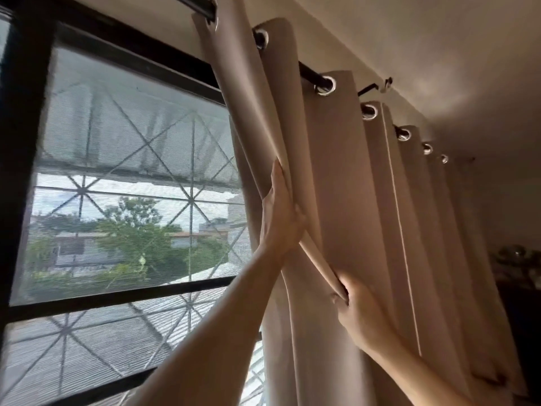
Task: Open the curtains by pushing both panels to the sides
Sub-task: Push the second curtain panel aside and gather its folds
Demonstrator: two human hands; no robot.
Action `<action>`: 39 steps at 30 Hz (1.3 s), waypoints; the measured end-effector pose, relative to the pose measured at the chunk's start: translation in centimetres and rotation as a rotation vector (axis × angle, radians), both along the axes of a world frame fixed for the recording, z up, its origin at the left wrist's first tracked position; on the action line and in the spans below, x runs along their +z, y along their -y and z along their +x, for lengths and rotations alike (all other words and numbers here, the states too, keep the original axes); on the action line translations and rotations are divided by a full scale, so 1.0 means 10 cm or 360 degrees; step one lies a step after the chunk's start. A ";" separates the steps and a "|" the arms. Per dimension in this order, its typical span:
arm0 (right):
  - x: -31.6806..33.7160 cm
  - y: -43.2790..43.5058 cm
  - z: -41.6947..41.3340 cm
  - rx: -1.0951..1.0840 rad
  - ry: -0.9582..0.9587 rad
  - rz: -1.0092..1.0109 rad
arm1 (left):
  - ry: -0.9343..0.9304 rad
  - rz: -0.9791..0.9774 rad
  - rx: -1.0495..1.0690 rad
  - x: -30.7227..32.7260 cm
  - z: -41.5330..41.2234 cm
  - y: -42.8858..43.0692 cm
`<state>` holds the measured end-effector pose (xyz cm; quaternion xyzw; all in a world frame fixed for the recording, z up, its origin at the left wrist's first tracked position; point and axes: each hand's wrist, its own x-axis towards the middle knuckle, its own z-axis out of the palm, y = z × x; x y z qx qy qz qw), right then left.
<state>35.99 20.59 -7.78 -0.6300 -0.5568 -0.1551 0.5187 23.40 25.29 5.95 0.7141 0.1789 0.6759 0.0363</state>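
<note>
A beige curtain panel [345, 177] hangs in folds from metal eyelets on a black rod [310, 73], covering the right part of the window. My left hand [279, 212] lies flat with its fingers up against the panel's leading fold, pressing on it. Lower down, my right hand [355, 309] is shut on the same fold's edge, pinching the fabric. Left of the panel the window [123, 183] stands uncovered. No second panel is in view.
The window has a dark frame [20, 159], a mesh screen and a diamond-pattern grille, with trees and roofs outside. A rod bracket [386, 83] sits near the ceiling. Dark furniture with shiny objects [518, 259] stands at the far right.
</note>
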 end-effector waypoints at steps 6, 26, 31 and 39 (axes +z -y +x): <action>0.09 0.10 0.47 0.0000 0.0128 0.0070 | -0.0018 -0.0069 -0.0023 0.05 0.48 0.03; 0.08 -0.58 1.71 -0.0159 0.0053 0.0131 | -0.0112 0.0084 -0.0191 0.06 1.71 -0.72; 0.07 -0.64 1.95 -0.0167 0.0019 0.0138 | -0.0137 0.0119 -0.0258 0.05 2.02 -0.83; 0.09 -0.76 2.40 -0.0217 0.0055 0.0113 | -0.0202 0.0090 -0.0253 0.05 2.50 -0.98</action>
